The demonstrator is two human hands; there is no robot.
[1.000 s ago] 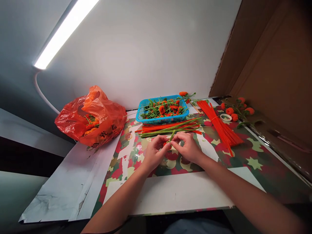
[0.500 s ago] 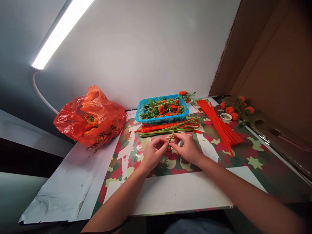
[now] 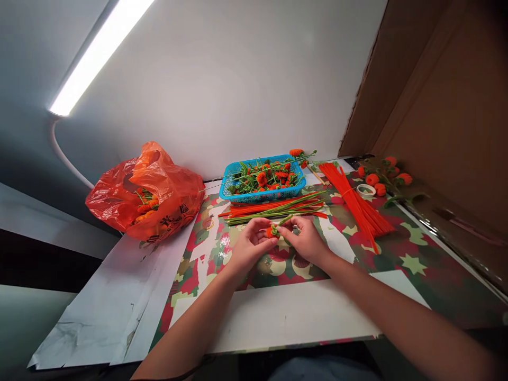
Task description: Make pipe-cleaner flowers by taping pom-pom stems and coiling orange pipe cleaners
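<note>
My left hand (image 3: 251,247) and my right hand (image 3: 305,241) both pinch a small fuzzy orange ball with a green wire stem (image 3: 273,230). Each grip is closed on it, just above the patterned desk (image 3: 400,248). A blue plastic basket (image 3: 264,181) of orange flowers sits behind.

Counted: two hands, one basket, one bag, one tape roll.
One left hand (image 3: 250,247) and one right hand (image 3: 305,242), sharing one small orange-and-green piece (image 3: 274,229). One blue basket (image 3: 263,183) far centre, flowers inside too many to count. One orange plastic bag (image 3: 146,193) far left. Two loose stick bundles: mixed green-orange (image 3: 278,208) and orange (image 3: 355,203). One tape roll (image 3: 365,190) and four orange pompoms (image 3: 381,179) far right.
</note>
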